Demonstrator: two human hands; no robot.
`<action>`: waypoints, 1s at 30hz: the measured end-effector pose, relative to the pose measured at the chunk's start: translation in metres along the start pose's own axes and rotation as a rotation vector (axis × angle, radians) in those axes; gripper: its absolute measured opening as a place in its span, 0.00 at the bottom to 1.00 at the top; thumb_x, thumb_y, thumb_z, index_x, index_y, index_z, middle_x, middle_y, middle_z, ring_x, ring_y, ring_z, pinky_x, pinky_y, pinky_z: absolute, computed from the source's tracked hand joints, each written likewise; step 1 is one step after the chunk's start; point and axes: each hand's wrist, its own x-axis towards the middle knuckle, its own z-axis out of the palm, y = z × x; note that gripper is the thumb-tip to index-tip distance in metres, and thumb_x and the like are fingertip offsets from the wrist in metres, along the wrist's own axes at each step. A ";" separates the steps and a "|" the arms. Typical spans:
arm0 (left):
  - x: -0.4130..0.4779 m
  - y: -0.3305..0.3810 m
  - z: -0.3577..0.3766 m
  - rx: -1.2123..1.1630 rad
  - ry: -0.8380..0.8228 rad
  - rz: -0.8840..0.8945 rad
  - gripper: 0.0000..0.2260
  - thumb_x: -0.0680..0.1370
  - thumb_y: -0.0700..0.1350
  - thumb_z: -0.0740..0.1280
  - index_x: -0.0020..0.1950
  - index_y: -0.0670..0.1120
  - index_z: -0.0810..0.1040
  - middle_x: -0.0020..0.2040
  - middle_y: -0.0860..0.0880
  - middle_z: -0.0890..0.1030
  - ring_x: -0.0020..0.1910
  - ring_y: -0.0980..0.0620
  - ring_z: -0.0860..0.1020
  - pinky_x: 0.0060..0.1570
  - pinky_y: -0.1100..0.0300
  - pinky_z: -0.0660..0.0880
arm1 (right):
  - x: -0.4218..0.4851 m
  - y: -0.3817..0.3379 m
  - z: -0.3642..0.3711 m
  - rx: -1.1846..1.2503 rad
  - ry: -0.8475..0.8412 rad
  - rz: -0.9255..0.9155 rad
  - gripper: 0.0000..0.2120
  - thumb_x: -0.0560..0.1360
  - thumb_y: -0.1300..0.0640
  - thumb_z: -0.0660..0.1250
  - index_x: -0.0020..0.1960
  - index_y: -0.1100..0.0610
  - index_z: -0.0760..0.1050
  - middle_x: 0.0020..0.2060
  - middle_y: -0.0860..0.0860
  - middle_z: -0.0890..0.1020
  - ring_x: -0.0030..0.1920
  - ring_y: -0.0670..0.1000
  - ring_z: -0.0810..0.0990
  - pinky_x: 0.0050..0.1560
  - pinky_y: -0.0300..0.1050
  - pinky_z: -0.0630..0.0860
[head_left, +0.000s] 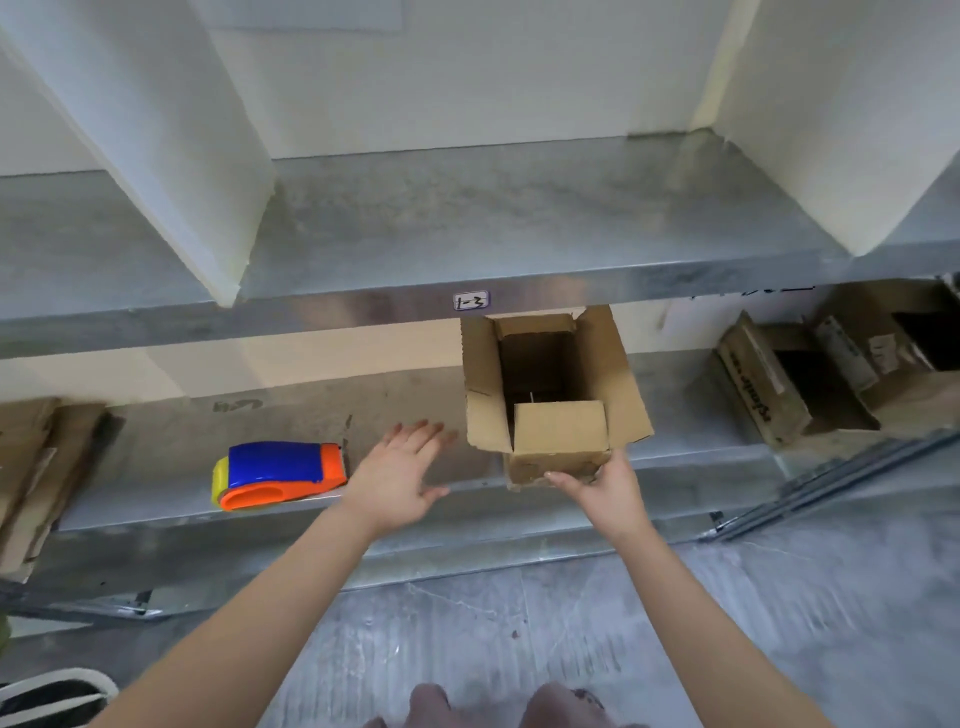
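Note:
A small brown cardboard box (556, 436) stands on the lower metal shelf (171, 499) with its top flaps open and its inside dark. My right hand (605, 486) grips the box at its near bottom corner, thumb on the front face. My left hand (397, 470) hovers over the shelf to the left of the box, fingers spread and holding nothing. A blue, orange and yellow tape dispenser (278, 474) lies on the shelf farther left, apart from both hands.
An upper metal shelf (519, 244) with a "1-3" label (471, 300) overhangs the box, split by white dividers (171, 135). More open cardboard boxes (795, 384) sit right, flattened cardboard (31, 467) left. Metal rails (831, 483) lean at lower right. Grey floor below.

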 end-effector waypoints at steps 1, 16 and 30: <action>0.008 0.013 0.003 -0.003 0.006 0.006 0.31 0.77 0.59 0.64 0.76 0.50 0.60 0.76 0.47 0.64 0.75 0.46 0.61 0.74 0.51 0.49 | 0.002 0.003 -0.016 -0.006 0.008 -0.001 0.34 0.62 0.54 0.82 0.62 0.55 0.68 0.55 0.49 0.81 0.57 0.49 0.80 0.62 0.48 0.75; 0.139 0.256 0.038 -0.183 0.099 -0.052 0.33 0.76 0.60 0.65 0.76 0.46 0.61 0.70 0.44 0.68 0.67 0.43 0.67 0.71 0.48 0.61 | 0.045 0.042 -0.249 -0.076 -0.036 -0.068 0.32 0.66 0.60 0.79 0.60 0.53 0.62 0.58 0.50 0.72 0.56 0.46 0.72 0.50 0.24 0.69; 0.202 0.325 0.065 -0.843 -0.172 -0.355 0.25 0.76 0.56 0.69 0.67 0.48 0.66 0.61 0.48 0.79 0.61 0.51 0.77 0.58 0.58 0.74 | 0.065 0.091 -0.259 -0.139 0.270 -0.005 0.35 0.69 0.54 0.77 0.71 0.52 0.64 0.60 0.52 0.80 0.61 0.52 0.78 0.60 0.47 0.76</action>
